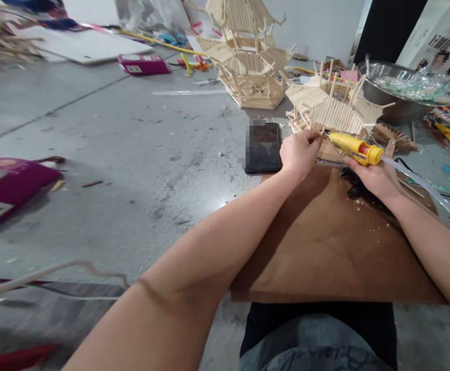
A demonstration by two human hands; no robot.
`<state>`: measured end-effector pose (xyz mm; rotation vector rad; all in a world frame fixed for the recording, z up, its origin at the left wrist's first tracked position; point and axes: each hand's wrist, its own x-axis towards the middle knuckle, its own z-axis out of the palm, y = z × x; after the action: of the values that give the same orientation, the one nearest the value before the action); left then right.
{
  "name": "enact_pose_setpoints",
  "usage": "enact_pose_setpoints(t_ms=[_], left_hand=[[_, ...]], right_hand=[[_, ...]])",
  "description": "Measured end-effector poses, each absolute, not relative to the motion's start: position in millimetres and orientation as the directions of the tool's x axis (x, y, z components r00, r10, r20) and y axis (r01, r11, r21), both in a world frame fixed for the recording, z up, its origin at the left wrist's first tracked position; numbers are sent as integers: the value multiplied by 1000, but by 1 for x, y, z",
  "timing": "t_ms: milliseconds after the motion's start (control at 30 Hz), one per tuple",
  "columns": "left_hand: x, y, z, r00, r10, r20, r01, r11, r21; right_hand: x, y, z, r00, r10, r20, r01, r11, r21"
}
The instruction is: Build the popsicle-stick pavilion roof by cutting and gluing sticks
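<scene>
My right hand [379,175] is wrapped round a yellow hot glue gun [350,147], its nozzle pointing left. A long clear glue stick [429,188] trails from its back end. My left hand [299,152] is closed in a pinch at the nozzle tip, with the pale end of a small wooden stick [322,132] showing at its fingertips. Right behind both hands stands a wooden-stick model [335,114] with a slatted, many-sided roof and upright posts. The fingers partly hide its lower front.
Left of my left hand lies a black phone [269,149]. A taller tiered stick model [251,64] stands behind. Brown cardboard [325,242] lies under my forearms. A metal bowl [383,85] sits back right. Purple boxes [23,188] and cords lie to the left.
</scene>
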<state>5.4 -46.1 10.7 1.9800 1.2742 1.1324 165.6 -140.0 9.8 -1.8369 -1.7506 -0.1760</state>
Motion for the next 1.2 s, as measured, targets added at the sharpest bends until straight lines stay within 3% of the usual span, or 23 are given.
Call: enact_pose_setpoints(t_ms=[300,1200], left_hand=[[6,-45,10,211,911,354,476,-412,777],[7,-47,14,231,918,321,536,-396,745]], right_hand=[[168,-139,9,119,874,471,951,36,-306],[162,-149,17,221,861,459,898,4,-440]])
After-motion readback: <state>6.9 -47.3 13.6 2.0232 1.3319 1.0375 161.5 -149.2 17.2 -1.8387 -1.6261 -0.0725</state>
